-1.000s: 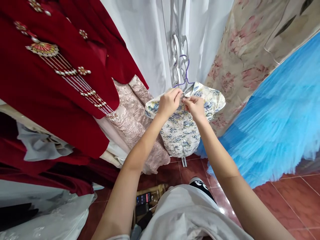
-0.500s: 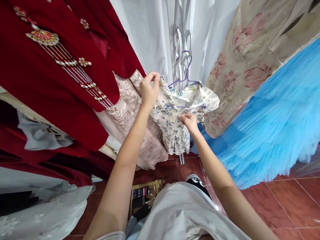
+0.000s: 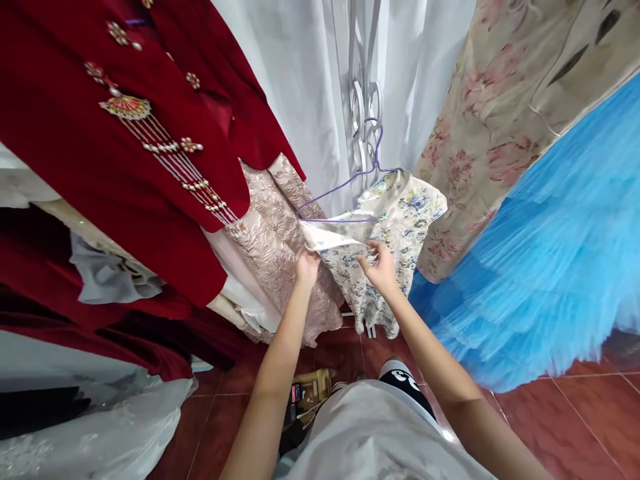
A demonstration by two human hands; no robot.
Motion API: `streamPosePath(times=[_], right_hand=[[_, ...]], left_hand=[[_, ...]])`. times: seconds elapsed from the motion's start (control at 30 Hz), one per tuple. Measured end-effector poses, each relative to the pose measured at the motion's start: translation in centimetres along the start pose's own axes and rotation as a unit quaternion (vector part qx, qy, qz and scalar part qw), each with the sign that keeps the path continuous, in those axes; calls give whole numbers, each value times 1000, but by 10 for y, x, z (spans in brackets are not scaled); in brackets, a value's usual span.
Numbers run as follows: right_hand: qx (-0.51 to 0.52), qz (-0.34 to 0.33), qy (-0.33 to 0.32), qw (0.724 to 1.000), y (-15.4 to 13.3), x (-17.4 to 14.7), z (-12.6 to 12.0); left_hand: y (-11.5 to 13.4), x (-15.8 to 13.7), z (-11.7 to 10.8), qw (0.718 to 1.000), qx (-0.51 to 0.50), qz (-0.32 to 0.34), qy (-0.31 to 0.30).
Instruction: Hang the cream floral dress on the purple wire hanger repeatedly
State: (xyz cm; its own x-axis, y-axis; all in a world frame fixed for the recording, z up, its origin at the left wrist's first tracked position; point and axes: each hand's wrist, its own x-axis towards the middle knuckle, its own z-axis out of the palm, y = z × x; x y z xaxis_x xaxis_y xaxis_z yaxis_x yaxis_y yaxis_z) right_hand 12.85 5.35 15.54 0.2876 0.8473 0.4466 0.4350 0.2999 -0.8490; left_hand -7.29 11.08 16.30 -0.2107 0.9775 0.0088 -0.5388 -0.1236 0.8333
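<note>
A white dress with a blue and yellow floral print (image 3: 413,207) hangs in front of me from a thin purple hanger (image 3: 333,193). Only its right shoulder sits on the hanger; the hanger's left arm is bare. My left hand (image 3: 307,267) is closed on the slipped-off left shoulder edge, just under the hanger's left tip. By the neckline, my right hand (image 3: 381,268) rests against the front of the dress, thumb and forefinger apart. The white inner side of the fabric shows between my hands.
A red velvet garment with beaded tassels (image 3: 200,147) and a pink brocade one (image 3: 273,227) hang on the left. White rings (image 3: 358,107) hold the hanger. At right are a pink-flowered cloth (image 3: 455,167) and blue tulle (image 3: 540,253). A box (image 3: 320,383) stands on red tiles.
The dress's left shoulder has come off the hanger. My left hand has moved down with it, baring that hanger arm. My right hand has gone slightly lower, its fingers now apart.
</note>
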Motion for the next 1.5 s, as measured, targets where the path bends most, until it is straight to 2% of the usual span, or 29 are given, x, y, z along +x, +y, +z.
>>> streamPosePath(times=[0.07,0.13,0.2,0.23,0.3,0.4,0.5,0.57,0.63,0.7,0.77,0.83,0.9,1.0,1.07,1.17,1.27,1.37,1.43,1.5], right_hand=[[-11,-77,-57,995,-7,3,4],[-2,-87,-158,984,-11,7,9],[34,-16,-295,955,-11,7,14],[67,39,-359,930,-9,4,15],[150,153,-434,875,-3,-9,15],[284,266,-435,812,6,-35,5],[391,305,-441,748,10,-52,-14],[434,303,-468,708,8,-53,-32],[447,283,-491,692,5,-47,-54],[446,268,-492,698,2,-35,-78],[457,265,-467,709,1,-22,-103],[471,267,-440,717,2,-11,-126],[460,269,-428,730,4,-2,-145],[400,262,-450,754,8,8,-168],[360,252,-469,766,10,14,-182],[316,240,-475,785,16,22,-199],[323,245,-461,790,24,28,-213],[357,246,-432,791,30,34,-224],[363,238,-411,802,30,38,-229],[346,224,-393,822,27,42,-234]], left_hand=[[-19,-26,0,998,50,15,-22],[-32,-46,-2,993,94,33,-57],[-38,-60,-4,986,132,60,-87],[-39,-64,-5,980,157,74,-93],[-38,-69,-6,965,219,100,-102],[-33,-74,-8,934,303,111,-153],[-32,-84,-13,917,320,71,-228],[-34,-94,-20,908,306,-4,-287],[-39,-107,-28,880,307,-128,-339],[-46,-122,-34,834,322,-243,-376],[-52,-135,-36,795,354,-291,-397],[-54,-142,-35,777,408,-273,-393],[-51,-140,-32,763,483,-225,-367],[-40,-127,-29,744,543,-149,-360],[-32,-117,-30,749,544,-111,-361],[-21,-106,-31,774,526,-87,-342],[-14,-103,-29,807,456,-118,-357],[-3,-101,-17,846,350,-150,-373],[8,-97,-2,849,334,-129,-389],[20,-92,15,825,381,-61,-413]])
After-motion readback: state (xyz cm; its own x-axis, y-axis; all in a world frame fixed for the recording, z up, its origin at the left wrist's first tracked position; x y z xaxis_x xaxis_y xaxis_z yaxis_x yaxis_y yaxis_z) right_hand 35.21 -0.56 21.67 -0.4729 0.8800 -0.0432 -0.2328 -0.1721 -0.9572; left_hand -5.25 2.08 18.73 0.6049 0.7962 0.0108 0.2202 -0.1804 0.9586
